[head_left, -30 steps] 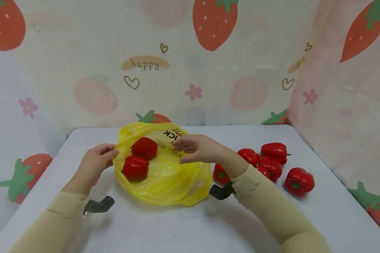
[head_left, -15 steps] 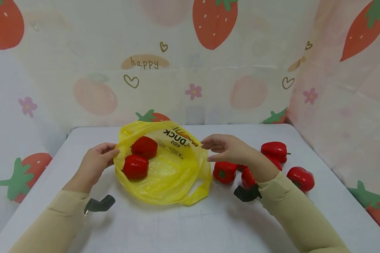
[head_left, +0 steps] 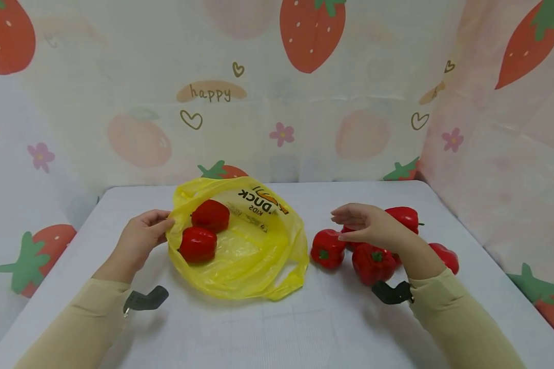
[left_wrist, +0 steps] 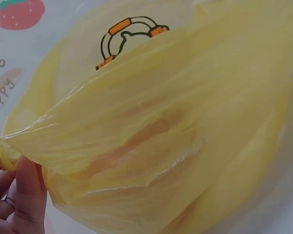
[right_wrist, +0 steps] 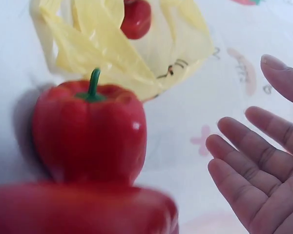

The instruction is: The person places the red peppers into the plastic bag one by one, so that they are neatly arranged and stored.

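My left hand (head_left: 142,237) pinches the left rim of a yellow plastic bag (head_left: 244,279) between thumb and fingers; the left wrist view shows the gathered film at the fingertips (left_wrist: 29,183). The bag lies with its mouth spread, and two red bell peppers (head_left: 197,245) rest inside its left part. Over the pile on the right hovers my right hand (head_left: 374,225), fingers extended and holding nothing. Below it are a red bell pepper (head_left: 328,249) beside the bag and another pepper (head_left: 371,264) nearer me. In the right wrist view, one upright pepper (right_wrist: 90,131) shows its green stem.
More red peppers sit at the right, including one at the back (head_left: 402,218) and one at the far right (head_left: 445,256), partly covered by the right arm. The white table (head_left: 258,338) ends against a fabric backdrop (head_left: 304,154) printed with strawberries.
My right hand has moved right, from above the bag to above the pepper pile, uncovering the bag's printing. The left hand keeps its pinch on the bag rim.
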Available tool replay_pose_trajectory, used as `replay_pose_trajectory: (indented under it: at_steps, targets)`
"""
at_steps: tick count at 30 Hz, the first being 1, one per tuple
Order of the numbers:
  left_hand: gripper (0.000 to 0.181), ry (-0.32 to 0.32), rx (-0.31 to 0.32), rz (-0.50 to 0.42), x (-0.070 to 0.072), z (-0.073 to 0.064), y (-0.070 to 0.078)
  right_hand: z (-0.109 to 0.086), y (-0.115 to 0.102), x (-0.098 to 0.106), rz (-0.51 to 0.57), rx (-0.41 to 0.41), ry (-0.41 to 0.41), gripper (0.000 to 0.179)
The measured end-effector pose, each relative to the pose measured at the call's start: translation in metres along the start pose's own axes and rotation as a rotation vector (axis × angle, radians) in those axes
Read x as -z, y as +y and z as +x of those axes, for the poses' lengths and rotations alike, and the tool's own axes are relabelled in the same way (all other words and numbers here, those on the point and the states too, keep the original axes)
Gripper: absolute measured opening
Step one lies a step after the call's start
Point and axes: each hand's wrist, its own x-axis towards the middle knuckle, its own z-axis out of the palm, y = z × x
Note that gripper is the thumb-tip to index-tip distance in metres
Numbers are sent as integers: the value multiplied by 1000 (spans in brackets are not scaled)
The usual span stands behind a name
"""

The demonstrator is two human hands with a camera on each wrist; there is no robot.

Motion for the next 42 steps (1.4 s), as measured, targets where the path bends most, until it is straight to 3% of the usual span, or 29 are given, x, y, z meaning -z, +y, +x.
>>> replay_pose_trajectory:
  at_steps: [8, 19, 26, 34, 42]
  targets:
    - [47, -5, 2, 2, 0, -3, 1, -24, 26, 12, -16, -65, 32, 62]
    - [46, -7, -2, -13, -1, -4, 0, -43, 48, 16, -28, -151, 62, 63]
    - [46, -5, 4, -14, -1, -4, 0, -51, 57, 13, -26, -128, 56, 66]
    - [45, 1, 3, -9, 0, -5, -1, -60, 63, 3, 106, -263, 45, 73]
    - [45, 3, 6, -16, 0, -6, -2, -66, 66, 0, 64, -219, 45, 74]
